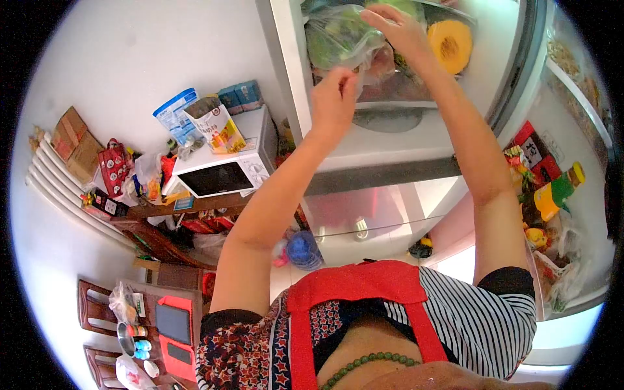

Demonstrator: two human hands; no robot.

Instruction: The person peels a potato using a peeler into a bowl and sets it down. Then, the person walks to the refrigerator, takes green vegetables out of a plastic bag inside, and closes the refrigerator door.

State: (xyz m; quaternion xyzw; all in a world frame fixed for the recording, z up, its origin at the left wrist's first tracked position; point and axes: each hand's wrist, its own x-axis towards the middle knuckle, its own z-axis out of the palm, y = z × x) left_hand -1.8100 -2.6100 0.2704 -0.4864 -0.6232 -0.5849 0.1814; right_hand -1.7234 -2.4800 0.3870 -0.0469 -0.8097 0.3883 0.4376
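Note:
A clear plastic bag (341, 32) with green leafy vegetables inside lies in the open fridge drawer (390, 130). My left hand (335, 97) is closed on the gathered lower edge of this bag. Across the bag's upper right side reaches my right hand (398, 34), its fingers pressed together on the thin film. To the right of that hand sits a cut orange pumpkin half (449, 47), its hollow facing up. Under the bag, a reddish wrapped item (379, 65) shows in part, and I cannot make out what it is.
The fridge door on the right holds a yellow-capped bottle (552, 192) and packets. At left, a white microwave (224, 170) carries food pouches (216, 127). A blue water jug (303, 251) stands on the floor below. Behind are a table (140, 286) and wooden chairs (96, 305).

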